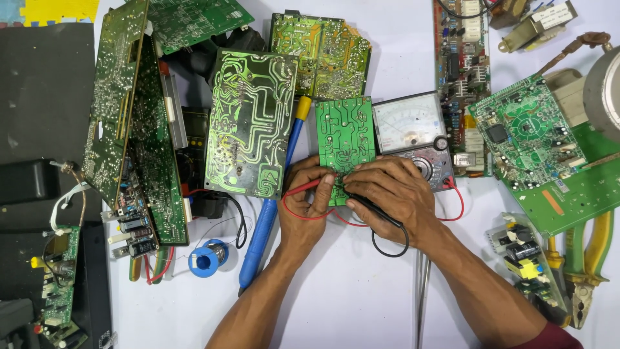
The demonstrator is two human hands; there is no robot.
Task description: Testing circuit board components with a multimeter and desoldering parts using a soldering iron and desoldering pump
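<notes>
Centrally, small green circuit board (344, 139) just above both hands (left hand (309, 197), right hand (387, 194)), probes pressed on it

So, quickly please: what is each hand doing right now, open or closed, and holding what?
Left hand: closed on the red probe, tip on the small green circuit board.
Right hand: closed on the black probe, at the same board.

Single view: head-worn camera, facing almost straight down onto the counter (361, 284) from close above. Forearms enter from the bottom edge; both hands sit just below frame centre. Counter fills the frame edge to edge. No second view overlaps.
</notes>
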